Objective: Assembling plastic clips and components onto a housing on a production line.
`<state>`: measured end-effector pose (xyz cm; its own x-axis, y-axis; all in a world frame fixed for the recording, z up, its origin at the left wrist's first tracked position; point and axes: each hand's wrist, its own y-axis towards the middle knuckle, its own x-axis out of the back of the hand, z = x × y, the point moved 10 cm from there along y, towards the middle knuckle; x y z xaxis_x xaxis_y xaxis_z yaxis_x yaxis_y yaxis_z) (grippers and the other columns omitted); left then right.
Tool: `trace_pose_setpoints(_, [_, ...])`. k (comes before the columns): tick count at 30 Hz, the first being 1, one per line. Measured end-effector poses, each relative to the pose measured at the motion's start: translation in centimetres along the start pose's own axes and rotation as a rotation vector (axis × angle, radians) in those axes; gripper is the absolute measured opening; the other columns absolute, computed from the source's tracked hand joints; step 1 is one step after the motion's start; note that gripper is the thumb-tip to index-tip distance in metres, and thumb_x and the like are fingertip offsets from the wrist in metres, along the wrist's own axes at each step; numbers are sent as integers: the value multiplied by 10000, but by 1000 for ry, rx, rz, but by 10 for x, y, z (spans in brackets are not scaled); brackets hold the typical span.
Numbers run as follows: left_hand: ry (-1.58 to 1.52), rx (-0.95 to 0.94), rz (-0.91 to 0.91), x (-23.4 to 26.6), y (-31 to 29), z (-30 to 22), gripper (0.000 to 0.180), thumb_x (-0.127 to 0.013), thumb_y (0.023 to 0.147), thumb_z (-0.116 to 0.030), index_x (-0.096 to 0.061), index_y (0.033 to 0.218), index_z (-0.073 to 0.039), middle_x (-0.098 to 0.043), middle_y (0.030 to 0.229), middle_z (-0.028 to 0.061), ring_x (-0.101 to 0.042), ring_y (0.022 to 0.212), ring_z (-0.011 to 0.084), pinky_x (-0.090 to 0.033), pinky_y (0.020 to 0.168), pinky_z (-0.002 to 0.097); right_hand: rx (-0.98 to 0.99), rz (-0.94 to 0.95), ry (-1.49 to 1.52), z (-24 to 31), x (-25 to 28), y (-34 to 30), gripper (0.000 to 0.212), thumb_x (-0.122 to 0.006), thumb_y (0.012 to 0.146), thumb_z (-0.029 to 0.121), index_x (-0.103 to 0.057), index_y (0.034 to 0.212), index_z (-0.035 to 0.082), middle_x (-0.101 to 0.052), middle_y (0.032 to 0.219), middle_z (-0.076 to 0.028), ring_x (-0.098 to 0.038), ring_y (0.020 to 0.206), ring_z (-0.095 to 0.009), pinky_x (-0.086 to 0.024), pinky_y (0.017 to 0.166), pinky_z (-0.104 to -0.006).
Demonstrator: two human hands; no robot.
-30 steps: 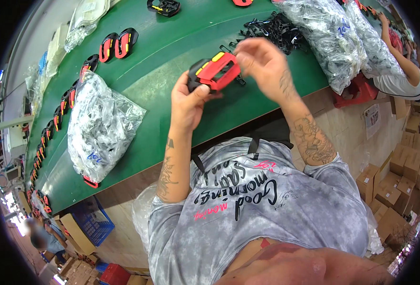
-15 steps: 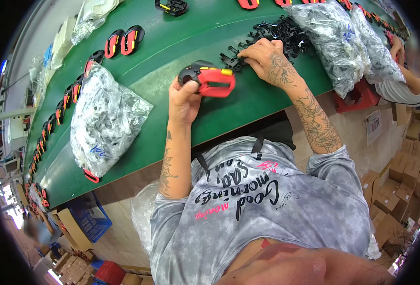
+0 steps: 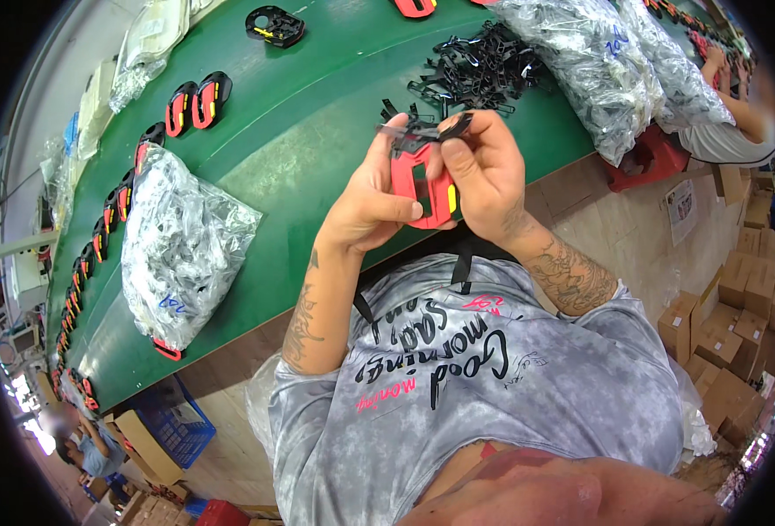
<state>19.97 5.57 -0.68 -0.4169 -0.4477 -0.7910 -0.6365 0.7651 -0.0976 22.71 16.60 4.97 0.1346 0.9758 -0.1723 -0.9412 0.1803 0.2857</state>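
My left hand (image 3: 363,209) is closed around a red and black plastic housing (image 3: 402,182) with a long slot and a small yellow piece on its side. The housing is held upright over the front of the green table, black end away from me. Close against that black end, my right hand (image 3: 495,175) pinches a small black plastic clip (image 3: 456,128). Fingers hide part of the clip, and whether it is seated in the housing cannot be made out. Just beyond both hands lies a loose pile of similar black clips (image 3: 484,68).
Clear bags of parts (image 3: 181,254) stand left and right (image 3: 593,74) on the green table (image 3: 309,149). More red and black housings (image 3: 196,103) line the far and left side. A black housing part (image 3: 274,26) lies at the back. Another person's arm (image 3: 738,110) is far right.
My right hand has come back from the pile with a black clip and met the housing. My left hand has brought the housing nearer and turned it upright. The whole view has shifted slightly.
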Motion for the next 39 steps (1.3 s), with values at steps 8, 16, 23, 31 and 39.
trace_pose_setpoints(8, [252, -187, -209, 58, 15, -28, 640, -746, 821, -47, -511, 1409, 51, -709, 1112, 136, -736, 886, 229, -666, 742, 372, -197, 27, 1, -5, 30, 18, 158, -617, 1056, 172, -591, 1065, 17, -668, 911, -63, -586, 739, -89, -492, 678, -235])
trace_pose_setpoints(16, [274, -346, -225, 56, 7, -29, 621, -728, 930, -39, -466, 1480, 83, -693, 1244, 191, -724, 1082, 269, -666, 807, 377, -124, 42, -590, -15, 21, 42, 210, -747, 953, 202, -702, 1014, 7, -662, 900, -26, -639, 851, -124, -489, 701, -254])
trace_pose_setpoints(23, [324, -267, -185, 66, 7, -29, 617, -718, 973, -124, -450, 1482, 98, -688, 1234, 231, -761, 914, 296, -660, 605, 328, -202, 81, -432, -24, 21, 43, 200, -726, 984, 201, -695, 979, 3, -642, 891, 10, -565, 764, -61, -468, 693, -239])
trace_pose_setpoints(31, [191, -343, -101, 46, 6, -28, 669, -696, 968, -79, -375, 1525, 107, -680, 1264, 257, -764, 931, 329, -680, 664, 375, -159, 71, -559, -18, 20, 45, 191, -742, 956, 179, -686, 938, -3, -630, 853, -17, -580, 739, -100, -488, 687, -276])
trace_pose_setpoints(39, [253, -375, -269, 62, 2, -28, 617, -707, 968, -65, -430, 1493, 102, -660, 1298, 256, -738, 1047, 358, -685, 805, 426, 104, 119, -931, 2, -2, 40, 313, -801, 888, 240, -676, 1046, 0, -661, 1023, -131, -652, 880, -226, -534, 804, -347])
